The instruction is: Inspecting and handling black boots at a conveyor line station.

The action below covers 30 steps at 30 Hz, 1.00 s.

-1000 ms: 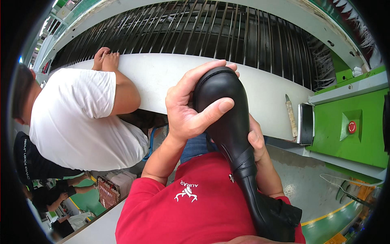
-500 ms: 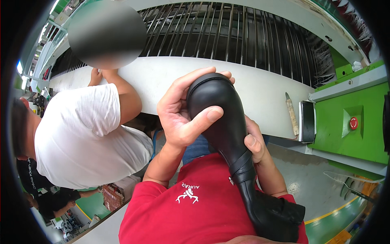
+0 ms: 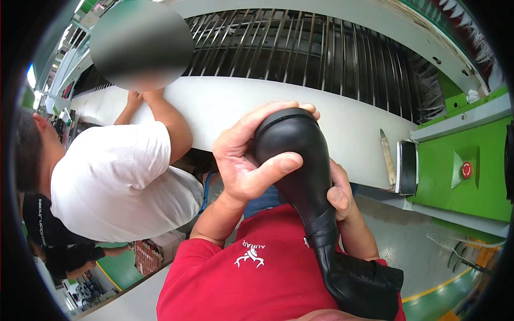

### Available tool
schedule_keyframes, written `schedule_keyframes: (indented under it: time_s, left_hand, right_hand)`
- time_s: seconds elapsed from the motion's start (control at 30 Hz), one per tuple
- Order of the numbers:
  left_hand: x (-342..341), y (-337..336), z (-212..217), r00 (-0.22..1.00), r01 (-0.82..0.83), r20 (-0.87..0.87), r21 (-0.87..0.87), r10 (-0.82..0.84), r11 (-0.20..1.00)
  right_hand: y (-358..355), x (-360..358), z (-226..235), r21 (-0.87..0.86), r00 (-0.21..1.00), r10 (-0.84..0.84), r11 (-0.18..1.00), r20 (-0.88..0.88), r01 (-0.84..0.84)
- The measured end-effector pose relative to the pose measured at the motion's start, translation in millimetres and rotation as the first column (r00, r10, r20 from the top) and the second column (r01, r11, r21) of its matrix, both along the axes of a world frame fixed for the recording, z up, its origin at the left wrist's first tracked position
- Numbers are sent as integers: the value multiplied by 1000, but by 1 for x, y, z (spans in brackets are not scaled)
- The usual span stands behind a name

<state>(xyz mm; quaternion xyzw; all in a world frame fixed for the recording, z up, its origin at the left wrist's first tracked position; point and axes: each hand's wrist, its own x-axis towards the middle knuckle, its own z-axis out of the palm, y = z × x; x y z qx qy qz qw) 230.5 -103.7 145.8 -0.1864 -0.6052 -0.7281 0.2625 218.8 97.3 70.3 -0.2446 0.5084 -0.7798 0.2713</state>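
Observation:
A black leather boot (image 3: 300, 160) is held in front of my chest, its rounded toe up and away from me. A strap wraps around its ankle, and its shaft lies against my red shirt on the right. My left hand (image 3: 246, 155) is closed around the toe end, thumb across the upper and fingers hidden behind the sole edge. My right hand (image 3: 339, 192) grips the boot's right side near the middle, thumb on the upper. Most of that hand's fingers are hidden behind the boot.
Ahead lies a white ledge (image 3: 225, 112) before a conveyor of metal rods (image 3: 289, 48). A knife with a wrapped handle (image 3: 386, 160) rests at its right end, beside a black phone-like slab (image 3: 407, 167). A green machine panel (image 3: 455, 192) has a red button. A person in white (image 3: 118, 182) works close left.
The boot and both my hands sit slightly lower and further right in the picture. My grip looks the same. The person on the left has shifted a little.

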Motion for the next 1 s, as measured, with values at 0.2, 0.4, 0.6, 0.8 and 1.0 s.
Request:
schedule_keyframes:
  time_s: [0.2,0.4,0.6,0.8,1.0]
  left_hand:
    - [13,-4,-1,984,-73,148,-177,100,981]
    - [9,-4,-3,985,-130,108,-59,136,990]
    - [11,-2,3,988,-146,55,16,145,989]
    - [16,-8,6,977,-187,75,-159,200,970]
    - [-6,6,1,990,-128,53,-94,133,987]
  right_hand:
    - [10,7,-19,43,985,-17,999,170,10]
    - [12,-2,-44,-93,992,-38,994,122,49]
    - [25,0,-92,138,957,-287,947,-37,289]
    - [19,-1,-79,-73,960,-114,988,256,137]
    - [5,5,0,40,956,-112,994,271,105]
